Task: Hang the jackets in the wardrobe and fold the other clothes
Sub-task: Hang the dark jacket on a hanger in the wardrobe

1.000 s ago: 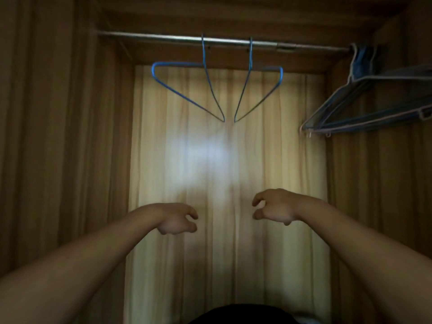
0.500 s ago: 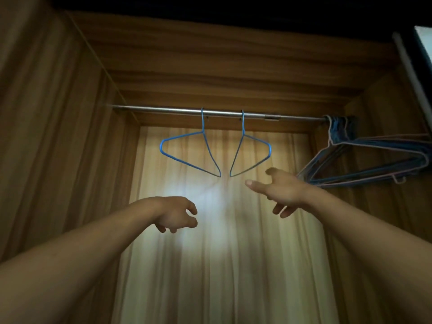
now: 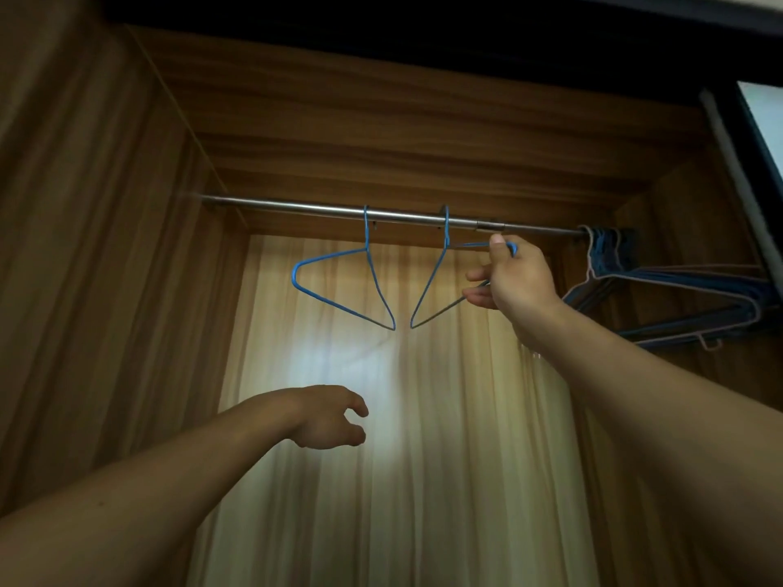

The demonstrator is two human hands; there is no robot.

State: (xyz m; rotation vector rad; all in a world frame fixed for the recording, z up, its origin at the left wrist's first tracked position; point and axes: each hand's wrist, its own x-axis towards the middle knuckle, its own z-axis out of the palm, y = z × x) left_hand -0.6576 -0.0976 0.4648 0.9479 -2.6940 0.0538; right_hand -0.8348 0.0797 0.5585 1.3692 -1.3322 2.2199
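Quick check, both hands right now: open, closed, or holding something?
Left hand: open, fingers loosely curled, holding nothing.
Right hand: grips the right-hand blue hanger at its outer end.

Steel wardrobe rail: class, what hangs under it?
Bunched hangers, a left blue wire hanger and a right blue wire hanger, partly covered by the right hand.

A rail (image 3: 296,206) runs across the top of the wardrobe (image 3: 127,290); the left hanger (image 3: 339,306) and the right hanger (image 3: 428,286) hang from its middle, lower tips nearly meeting; a bunch of hangers (image 3: 678,278) hangs at its right end; the right hand (image 3: 515,277) grips the right hanger's outer corner; the left hand (image 3: 326,417) is below the left hanger, well apart
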